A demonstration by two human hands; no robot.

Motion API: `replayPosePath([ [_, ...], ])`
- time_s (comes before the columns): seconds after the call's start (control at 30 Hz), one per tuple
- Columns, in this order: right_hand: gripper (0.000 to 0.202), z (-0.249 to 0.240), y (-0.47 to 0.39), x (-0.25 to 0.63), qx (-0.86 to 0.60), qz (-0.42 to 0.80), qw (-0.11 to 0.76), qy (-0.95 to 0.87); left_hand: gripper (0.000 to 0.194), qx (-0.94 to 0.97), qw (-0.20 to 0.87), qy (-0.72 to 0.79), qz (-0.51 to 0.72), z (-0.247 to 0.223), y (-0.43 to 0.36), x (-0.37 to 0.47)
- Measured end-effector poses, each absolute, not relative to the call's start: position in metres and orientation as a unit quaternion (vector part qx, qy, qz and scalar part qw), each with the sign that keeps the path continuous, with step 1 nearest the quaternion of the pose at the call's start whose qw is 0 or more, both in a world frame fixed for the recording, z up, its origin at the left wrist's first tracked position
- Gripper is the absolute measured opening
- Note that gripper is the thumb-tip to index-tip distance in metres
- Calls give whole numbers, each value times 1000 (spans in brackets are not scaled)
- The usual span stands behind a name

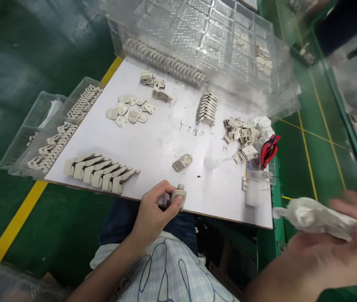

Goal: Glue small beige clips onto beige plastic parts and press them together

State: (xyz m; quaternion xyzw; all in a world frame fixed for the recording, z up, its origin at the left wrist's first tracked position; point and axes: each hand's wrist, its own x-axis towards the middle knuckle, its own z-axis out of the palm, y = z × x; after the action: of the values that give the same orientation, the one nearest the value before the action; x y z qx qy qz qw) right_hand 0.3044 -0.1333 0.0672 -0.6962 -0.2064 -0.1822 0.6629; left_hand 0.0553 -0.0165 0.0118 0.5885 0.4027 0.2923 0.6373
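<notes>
My left hand [155,209] pinches a small beige part [179,196] between thumb and fingers at the near edge of the white board [153,155]. Off the board's right side, my right hand [332,247] is blurred by motion, its fingers around a crumpled white cloth [317,216]. A single beige part [182,162] lies on the board just beyond my left hand. To the left stands a row of nested beige parts [101,172]. Flat beige pieces [131,110] are spread farther back, and a stacked row [207,109] stands right of them.
Clear compartment trays [197,31] line the board's far side. More trays [55,130] sit at its left. At the right are a heap of beige parts [243,132], a red and black item [269,151] and a translucent container [252,193].
</notes>
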Motion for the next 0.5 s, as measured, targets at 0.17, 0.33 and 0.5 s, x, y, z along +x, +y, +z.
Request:
replayPosePath([
  [0.17, 12, 41, -114, 249, -652, 141, 667, -333, 15, 583, 638, 405, 298, 14, -16, 56],
  [0.33, 22, 36, -101, 233, -674, 48, 429, -599, 16, 621, 603, 407, 292, 15, -15, 58],
  [0.5, 47, 40, -90, 227, -587, 48, 352, -727, 15, 650, 573, 414, 277, 14, -15, 60],
])
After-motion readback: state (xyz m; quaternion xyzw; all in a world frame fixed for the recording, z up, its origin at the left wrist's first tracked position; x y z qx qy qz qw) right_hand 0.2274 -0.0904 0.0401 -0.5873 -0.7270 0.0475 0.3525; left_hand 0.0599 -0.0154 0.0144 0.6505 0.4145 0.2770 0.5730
